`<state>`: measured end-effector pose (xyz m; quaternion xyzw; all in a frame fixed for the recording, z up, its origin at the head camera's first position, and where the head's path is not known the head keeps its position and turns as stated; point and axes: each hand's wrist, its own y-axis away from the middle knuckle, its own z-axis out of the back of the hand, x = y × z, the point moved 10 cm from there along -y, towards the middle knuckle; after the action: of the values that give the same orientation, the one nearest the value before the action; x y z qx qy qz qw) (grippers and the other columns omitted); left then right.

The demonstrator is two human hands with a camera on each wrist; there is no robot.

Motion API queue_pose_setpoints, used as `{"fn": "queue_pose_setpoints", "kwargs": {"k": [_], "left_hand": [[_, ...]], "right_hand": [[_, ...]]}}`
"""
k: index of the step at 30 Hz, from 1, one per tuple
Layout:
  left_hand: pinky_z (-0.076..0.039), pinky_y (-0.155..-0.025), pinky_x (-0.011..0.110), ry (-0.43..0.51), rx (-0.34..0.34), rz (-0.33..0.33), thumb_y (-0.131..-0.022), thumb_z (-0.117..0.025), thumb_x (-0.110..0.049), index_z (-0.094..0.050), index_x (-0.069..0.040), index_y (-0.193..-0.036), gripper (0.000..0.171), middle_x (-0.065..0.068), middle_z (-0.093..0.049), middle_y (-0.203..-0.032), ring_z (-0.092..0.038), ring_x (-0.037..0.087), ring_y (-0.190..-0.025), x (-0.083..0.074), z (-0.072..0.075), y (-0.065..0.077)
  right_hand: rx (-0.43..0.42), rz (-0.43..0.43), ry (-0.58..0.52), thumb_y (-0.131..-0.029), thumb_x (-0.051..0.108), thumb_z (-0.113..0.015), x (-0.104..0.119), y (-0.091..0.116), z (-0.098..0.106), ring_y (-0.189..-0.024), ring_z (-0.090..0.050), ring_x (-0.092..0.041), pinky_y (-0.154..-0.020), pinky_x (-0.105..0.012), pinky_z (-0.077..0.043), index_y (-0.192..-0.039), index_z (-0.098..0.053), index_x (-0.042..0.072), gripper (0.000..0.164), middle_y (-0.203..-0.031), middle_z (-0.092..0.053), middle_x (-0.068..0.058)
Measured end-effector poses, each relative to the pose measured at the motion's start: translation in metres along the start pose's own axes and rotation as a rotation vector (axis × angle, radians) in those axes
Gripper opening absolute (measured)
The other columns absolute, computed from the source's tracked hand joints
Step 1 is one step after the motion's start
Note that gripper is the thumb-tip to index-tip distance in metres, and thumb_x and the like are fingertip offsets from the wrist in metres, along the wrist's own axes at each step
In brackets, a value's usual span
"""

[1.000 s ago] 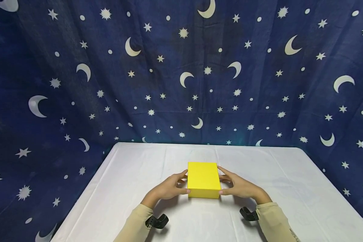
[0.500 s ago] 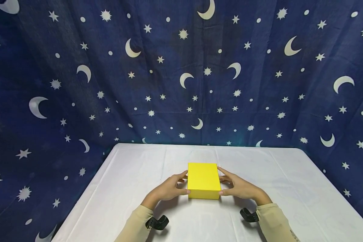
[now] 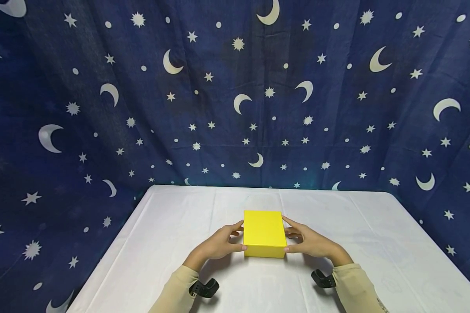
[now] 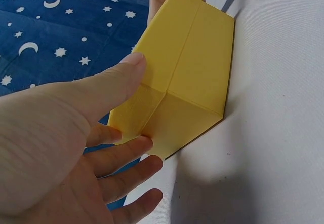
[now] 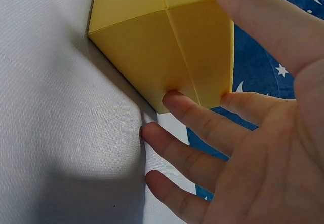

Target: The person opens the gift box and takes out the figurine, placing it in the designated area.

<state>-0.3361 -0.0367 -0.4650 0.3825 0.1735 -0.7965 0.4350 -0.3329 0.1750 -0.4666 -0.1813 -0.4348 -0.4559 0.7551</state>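
Note:
A yellow lidded box (image 3: 263, 228) sits on the white-covered table, flanked by both hands. My left hand (image 3: 218, 243) holds its left side, with the thumb at the front corner and the index finger toward the back. My right hand (image 3: 313, 241) grips the opposite side in a mirrored way. In the left wrist view, the left thumb (image 4: 129, 69) lies on the box's front face, above a seam running around it. The right wrist view has the index and middle fingertips touching the side; the ring and little fingers stay off it. The box's inside is hidden.
A white cloth (image 3: 172, 217) covers the table. Behind and at the sides hangs a dark blue curtain (image 3: 219, 108) with moons and stars. Black wrist-worn devices (image 3: 204, 288) sit at the beige sleeves (image 3: 174, 291).

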Motion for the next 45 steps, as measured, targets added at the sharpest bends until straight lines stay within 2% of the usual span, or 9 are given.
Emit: {"fn": "queue_pose_setpoints", "kwargs": {"k": [20, 29, 45], "left_hand": [[-0.049, -0.11, 0.048, -0.007, -0.019, -0.013, -0.093, -0.074, -0.032, -0.03, -0.004, -0.158, 0.083, 0.014, -0.057, -0.148, -0.055, 0.034, -0.134, -0.0002, 0.0044, 0.0001], [-0.048, -0.11, 0.05, 0.005, -0.017, -0.024, -0.094, -0.073, -0.029, -0.029, -0.001, -0.158, 0.083, 0.017, -0.056, -0.147, -0.057, 0.035, -0.132, -0.0013, 0.0046, 0.0016], [-0.048, -0.111, 0.05, -0.012, -0.018, -0.017, -0.094, -0.072, -0.033, -0.027, -0.004, -0.159, 0.084, 0.015, -0.056, -0.147, -0.058, 0.033, -0.132, -0.004, 0.0062, 0.0006]], "right_hand": [[0.002, 0.007, -0.011, -0.087, 0.029, -0.08, 0.0026, -0.0025, 0.0018, -0.135, -0.051, -0.048, -0.11, -0.062, -0.043, -0.162, -0.011, 0.005, 0.104, -0.151, -0.043, -0.034], [0.001, -0.002, -0.031, -0.088, 0.029, -0.08, 0.0026, -0.002, 0.0012, -0.135, -0.051, -0.046, -0.11, -0.061, -0.044, -0.163, -0.01, 0.006, 0.105, -0.152, -0.043, -0.034], [-0.022, 0.015, -0.025, -0.089, 0.029, -0.078, 0.0017, 0.0002, 0.0032, -0.132, -0.055, -0.043, -0.111, -0.06, -0.044, -0.163, -0.009, 0.007, 0.104, -0.15, -0.045, -0.033]]}}
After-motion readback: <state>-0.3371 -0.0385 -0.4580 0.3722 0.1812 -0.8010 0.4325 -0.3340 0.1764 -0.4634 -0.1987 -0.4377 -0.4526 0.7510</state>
